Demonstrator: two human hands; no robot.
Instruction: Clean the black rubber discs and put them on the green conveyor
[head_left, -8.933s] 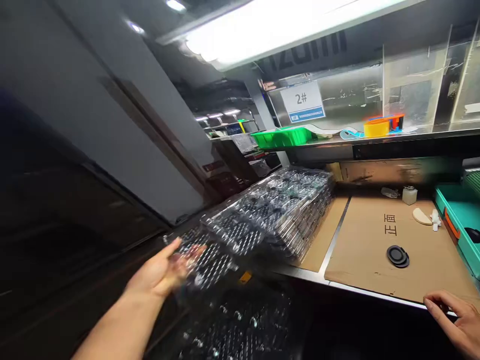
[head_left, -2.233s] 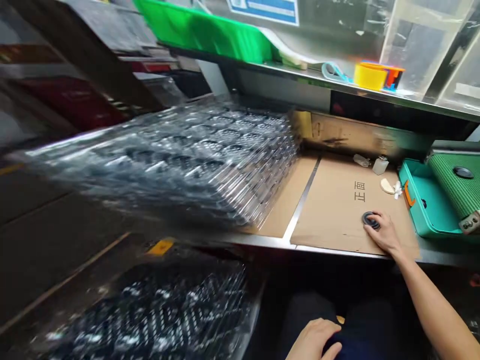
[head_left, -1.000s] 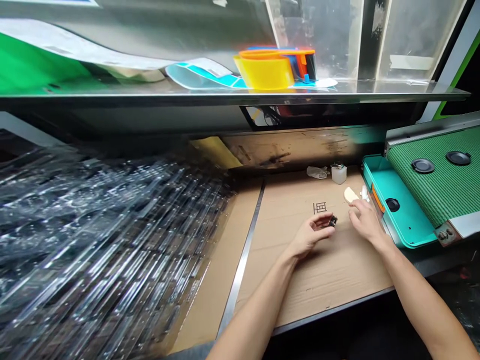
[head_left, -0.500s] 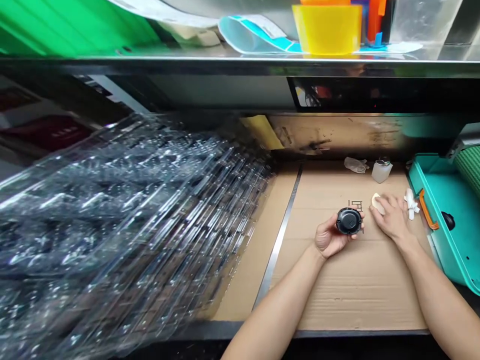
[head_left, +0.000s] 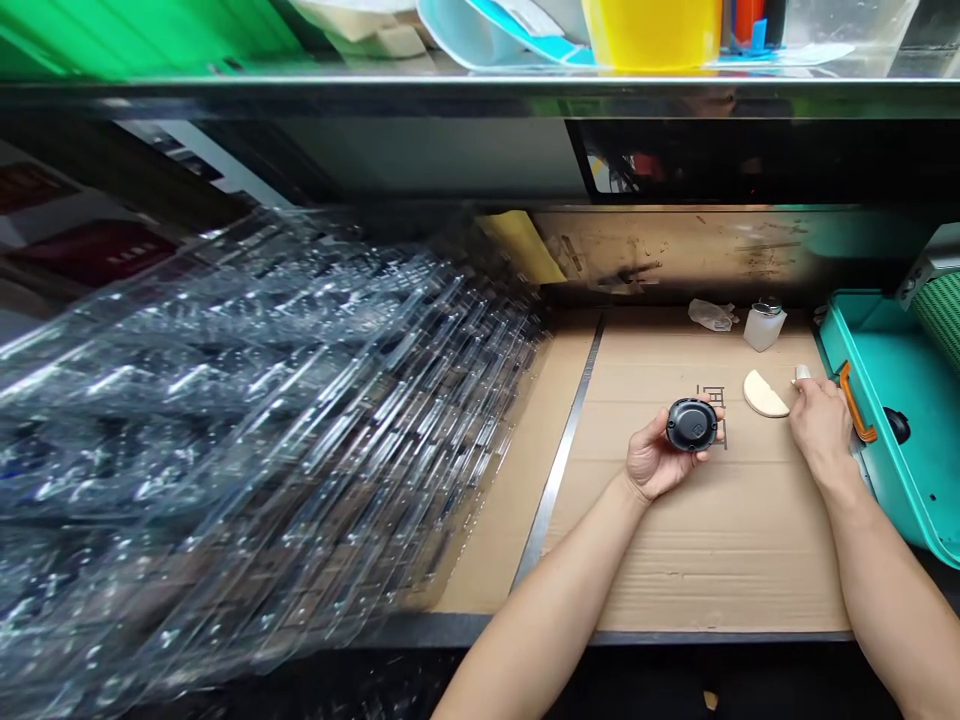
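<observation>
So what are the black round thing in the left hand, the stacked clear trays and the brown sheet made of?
Black round thing: probably plastic, satin, with soft highlights; coated metal is possible.
Stacked clear trays: likely thin plastic, glossy, see-through with bright glints.
Brown sheet: apparently cardboard, matte, tan with faint parallel creases.

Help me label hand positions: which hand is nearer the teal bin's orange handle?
Right. The right hand is immediately left of the orange handle; the left hand, holding a black part, is farther left, beyond the cream half-disc.
</observation>
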